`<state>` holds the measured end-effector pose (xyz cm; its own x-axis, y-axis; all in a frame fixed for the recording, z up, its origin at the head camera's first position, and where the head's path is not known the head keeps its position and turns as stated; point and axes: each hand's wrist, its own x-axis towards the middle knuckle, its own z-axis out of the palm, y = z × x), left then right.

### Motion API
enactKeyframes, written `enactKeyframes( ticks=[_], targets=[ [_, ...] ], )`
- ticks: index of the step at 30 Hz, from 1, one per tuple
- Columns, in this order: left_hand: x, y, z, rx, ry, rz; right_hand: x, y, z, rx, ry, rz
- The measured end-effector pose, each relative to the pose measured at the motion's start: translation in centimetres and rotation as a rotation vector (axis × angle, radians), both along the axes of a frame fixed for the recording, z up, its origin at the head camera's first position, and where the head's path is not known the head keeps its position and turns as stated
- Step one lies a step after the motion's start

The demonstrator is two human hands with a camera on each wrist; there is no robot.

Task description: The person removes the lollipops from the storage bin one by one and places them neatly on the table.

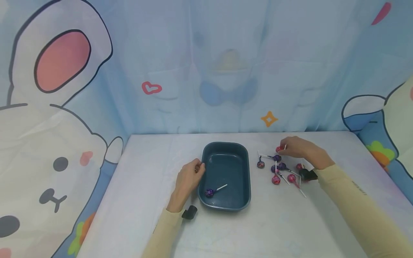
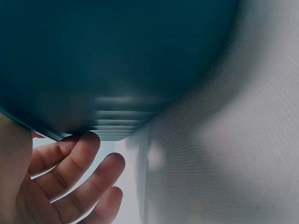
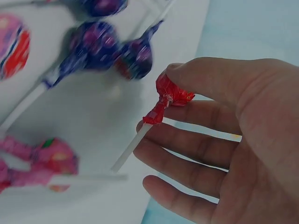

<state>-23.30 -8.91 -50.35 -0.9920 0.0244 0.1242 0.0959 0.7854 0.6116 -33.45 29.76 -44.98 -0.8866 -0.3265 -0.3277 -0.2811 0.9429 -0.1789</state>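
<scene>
In the head view my right hand (image 1: 301, 148) is over the far side of the scattered lollipops. Its thumb and index finger pinch a red-wrapped lollipop (image 3: 164, 95) by the candy end, and the white stick points away from the palm. At the left side of a dark teal rectangular tray (image 1: 226, 206), my left hand (image 1: 189, 175) grips the rim between thumb and fingers. Seen from the left wrist, the fingers (image 2: 84, 163) bend up beneath the tray's edge. One purple lollipop (image 1: 210, 193) lies inside the tray, near its front left corner.
Right of the tray, several lollipops lie loosely together, among them a dark one (image 1: 260, 164), a pink one (image 1: 292, 178) and another pink one (image 1: 276, 179). A printed curtain (image 1: 226, 114) stands behind the white table (image 1: 145, 157).
</scene>
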Motion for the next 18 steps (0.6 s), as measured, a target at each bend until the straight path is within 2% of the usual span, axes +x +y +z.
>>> enactKeyframes(
  ticks=[12,18],
  targets=[
    [0.1,0.1,0.0,0.001,0.001,0.007,0.8,1.4,-0.6,0.041,-0.146,-0.1],
    [0.0,0.1,0.0,0.005,-0.005,0.005,1.4,1.3,-0.7,0.027,-0.178,-0.11]
  ],
)
